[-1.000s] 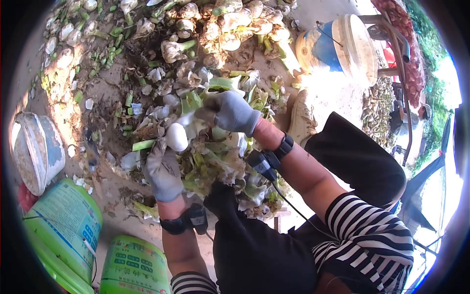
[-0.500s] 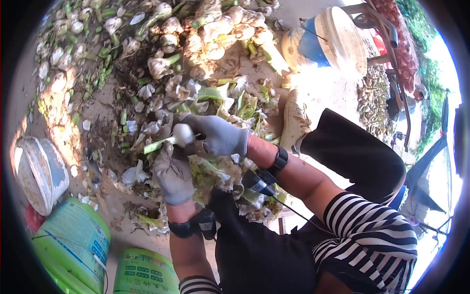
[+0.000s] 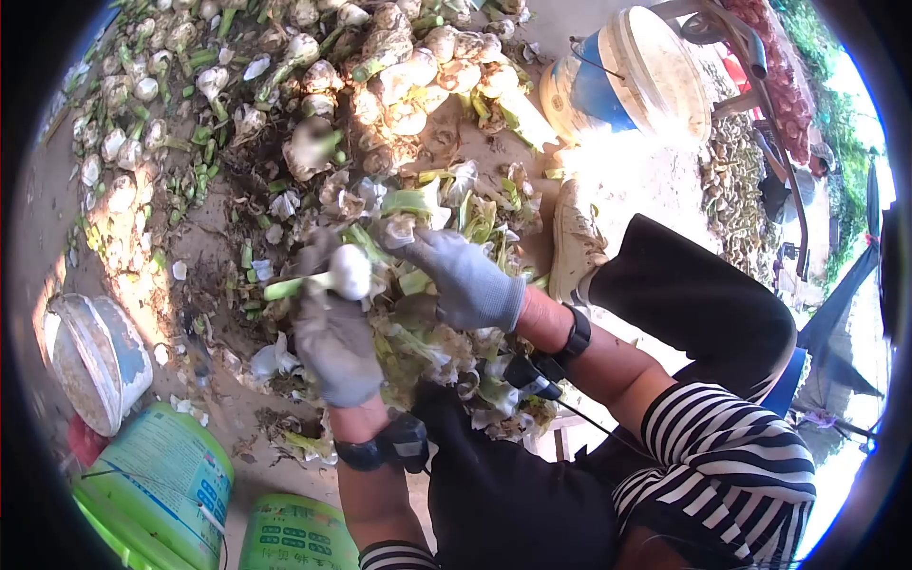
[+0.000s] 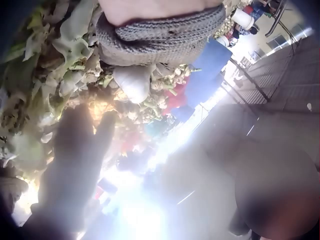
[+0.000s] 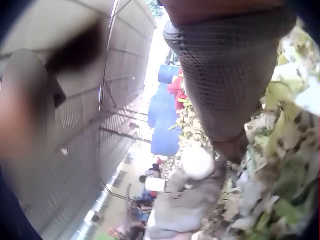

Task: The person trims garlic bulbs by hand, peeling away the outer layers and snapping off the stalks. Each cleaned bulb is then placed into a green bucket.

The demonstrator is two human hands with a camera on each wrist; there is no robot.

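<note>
My gloved left hand (image 3: pixel 334 347) grips a white garlic bulb (image 3: pixel 351 272), its short green stem pointing left in the head view. Smooth and bare, the garlic shows below the grey glove cuff in the left wrist view (image 4: pixel 134 84). My right hand (image 3: pixel 467 275), also in a grey glove, is apart from the bulb on its right side. Its blurred thumb and fingers stand spread in the left wrist view (image 4: pixel 75 150). A brownish piece of husk (image 3: pixel 399 230) shows at its fingertips. Under both hands lies a heap of peeled leaves and skins (image 3: pixel 418 342).
Garlic bulbs with stems (image 3: pixel 408 85) lie piled beyond the hands. A blue and white bucket (image 3: pixel 617 76) lies at the upper right, a dirty pail (image 3: pixel 100 356) at the left. Green buckets (image 3: pixel 171 484) stand at the lower left. Another person (image 3: pixel 803 185) is far off at the right.
The right hand came in to the bulb, then moved away to the right. The left hand kept hold of the garlic, whose loose outer skin has come off.
</note>
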